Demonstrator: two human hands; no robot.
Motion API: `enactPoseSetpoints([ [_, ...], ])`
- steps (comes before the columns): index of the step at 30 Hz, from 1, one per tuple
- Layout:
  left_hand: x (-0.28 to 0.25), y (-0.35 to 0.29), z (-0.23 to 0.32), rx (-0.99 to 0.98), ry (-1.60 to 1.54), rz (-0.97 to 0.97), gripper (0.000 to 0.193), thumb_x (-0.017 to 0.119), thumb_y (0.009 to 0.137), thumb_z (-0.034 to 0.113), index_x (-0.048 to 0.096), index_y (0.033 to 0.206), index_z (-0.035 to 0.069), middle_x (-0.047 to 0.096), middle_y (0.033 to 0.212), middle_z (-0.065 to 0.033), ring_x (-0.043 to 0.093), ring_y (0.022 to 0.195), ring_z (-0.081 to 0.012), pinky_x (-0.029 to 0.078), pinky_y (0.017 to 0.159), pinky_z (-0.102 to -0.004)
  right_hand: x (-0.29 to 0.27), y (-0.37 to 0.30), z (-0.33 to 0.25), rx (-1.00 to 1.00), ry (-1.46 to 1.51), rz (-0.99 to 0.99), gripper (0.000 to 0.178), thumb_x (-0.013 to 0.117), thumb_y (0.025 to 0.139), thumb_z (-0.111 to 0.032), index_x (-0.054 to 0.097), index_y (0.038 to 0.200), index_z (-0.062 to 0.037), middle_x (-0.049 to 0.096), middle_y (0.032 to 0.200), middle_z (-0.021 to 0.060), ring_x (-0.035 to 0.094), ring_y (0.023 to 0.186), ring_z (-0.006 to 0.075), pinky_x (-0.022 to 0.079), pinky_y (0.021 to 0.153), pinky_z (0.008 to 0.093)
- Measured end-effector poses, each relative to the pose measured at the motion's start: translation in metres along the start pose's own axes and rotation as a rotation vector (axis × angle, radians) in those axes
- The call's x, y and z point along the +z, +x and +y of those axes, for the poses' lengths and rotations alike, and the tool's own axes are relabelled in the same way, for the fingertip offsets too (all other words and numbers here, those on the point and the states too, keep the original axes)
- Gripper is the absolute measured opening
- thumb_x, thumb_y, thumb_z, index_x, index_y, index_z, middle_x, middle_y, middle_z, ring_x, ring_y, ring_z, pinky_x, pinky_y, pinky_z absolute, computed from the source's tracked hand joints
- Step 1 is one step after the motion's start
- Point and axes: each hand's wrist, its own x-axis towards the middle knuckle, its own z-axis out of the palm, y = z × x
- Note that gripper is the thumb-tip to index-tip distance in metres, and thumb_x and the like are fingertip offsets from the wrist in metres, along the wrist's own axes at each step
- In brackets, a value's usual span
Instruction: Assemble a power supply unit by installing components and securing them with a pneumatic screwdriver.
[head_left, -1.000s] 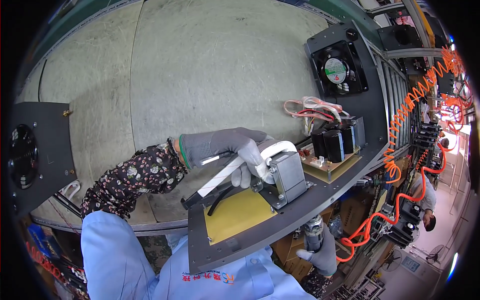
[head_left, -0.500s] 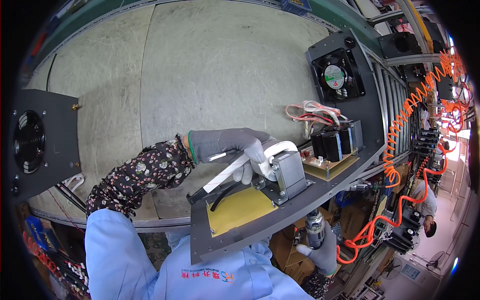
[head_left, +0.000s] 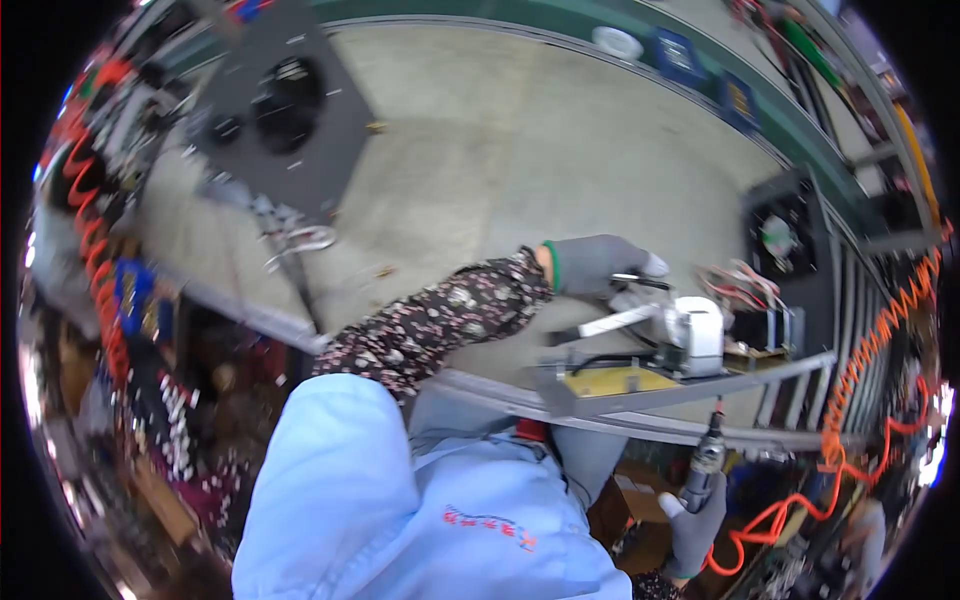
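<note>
Holding driver (head_left: 707, 458) w/ R hand (head_left: 694, 530), grip wrapped round it; L hand (head_left: 602, 265) nr transformer (head_left: 703, 338), can't tell grip.

Blur smears the dark panel (head_left: 300, 170) at the left end of the desk (head_left: 430, 150). Whether the left hand (head_left: 605, 265) grips anything is too blurred to tell. The view's lower edge cuts off the right sleeve (head_left: 655, 585).
</note>
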Motion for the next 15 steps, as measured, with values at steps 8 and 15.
enactPoseSetpoints([
  [8,-0.016,-0.151,0.1,-0.656,-0.343,0.979,0.026,0.059,0.085,0.018,0.065,0.103,0.001,0.063,0.082,-0.0039,0.058,0.067,-0.0087,0.049,0.062,-0.0228,-0.003,0.004,-0.01,-0.095,-0.023,-0.034,0.049,0.073,0.062,-0.008,0.049,0.105,-0.0047,0.048,0.078,-0.0014,0.045,0.067,0.008,0.039,0.059,0.0227],
  [15,-0.04,-0.244,0.085,-0.896,0.379,1.199,0.025,0.065,0.077,0.012,0.064,0.1,0.002,0.065,0.086,-0.0076,0.062,0.075,-0.0174,0.049,0.068,-0.0279,-0.006,0.006,0.012,-0.009,0.103,-0.122,0.045,0.075,0.062,-0.013,0.05,0.098,-0.0056,0.046,0.075,-0.0029,0.042,0.066,0.006,0.035,0.057,0.0212],
])
